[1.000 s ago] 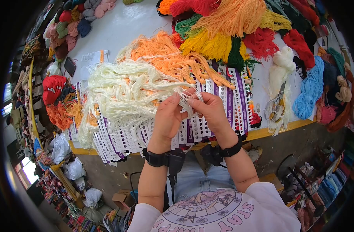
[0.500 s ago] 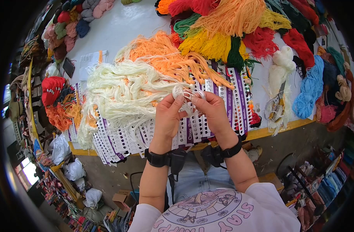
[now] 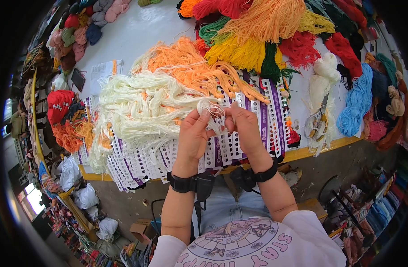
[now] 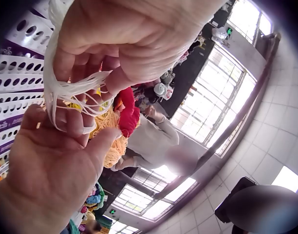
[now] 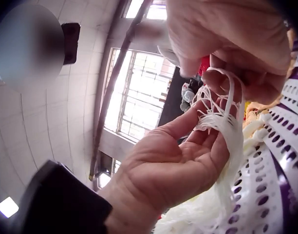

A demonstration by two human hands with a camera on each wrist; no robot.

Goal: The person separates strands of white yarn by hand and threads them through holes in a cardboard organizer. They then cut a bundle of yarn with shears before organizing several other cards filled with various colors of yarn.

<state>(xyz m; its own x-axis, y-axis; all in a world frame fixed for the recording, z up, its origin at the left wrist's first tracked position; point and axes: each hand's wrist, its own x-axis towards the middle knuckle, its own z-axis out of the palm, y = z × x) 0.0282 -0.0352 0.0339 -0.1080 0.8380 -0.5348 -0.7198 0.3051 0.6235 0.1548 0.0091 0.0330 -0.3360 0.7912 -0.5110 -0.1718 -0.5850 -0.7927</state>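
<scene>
Item one: white strands (image 5: 217, 121), held in the air at the right edge of the white heap (image 3: 146, 95), above the perforated cards (image 3: 222, 147) — loose ends fanned between my two hands, raised, I judge, so that single threads can be told apart. My left hand (image 3: 193, 133): fingers curled, pinching the bunch, apparently to anchor it. My right hand (image 3: 248, 131): fingers curled close beside, threads crossing them; whether the thumb presses a thread, I cannot tell. Item two: the cards, purple and white, fanned out beneath the heap and to its right, their near ends reaching the edge of the tabletop (image 3: 137, 26), likely so that each one can be got at. Item three: orange yarn (image 3: 179, 55), just behind the heap and partly under it, some tails trailing rightward over the cards. Item four: a peach hank (image 3: 268, 22) and a yellow hank (image 3: 235, 51), piled behind the heap to its right, presumably as stock. Item five: scissors (image 3: 320, 120), well right of the heap, lying on a white hank (image 3: 326, 69) — probably parked there within reach. Item six: a blue hank (image 3: 356, 107), farther right again. Item seven: a phone (image 3: 78, 78), left of the heap, beside a paper sheet (image 3: 104, 71), perhaps for reference.
</scene>
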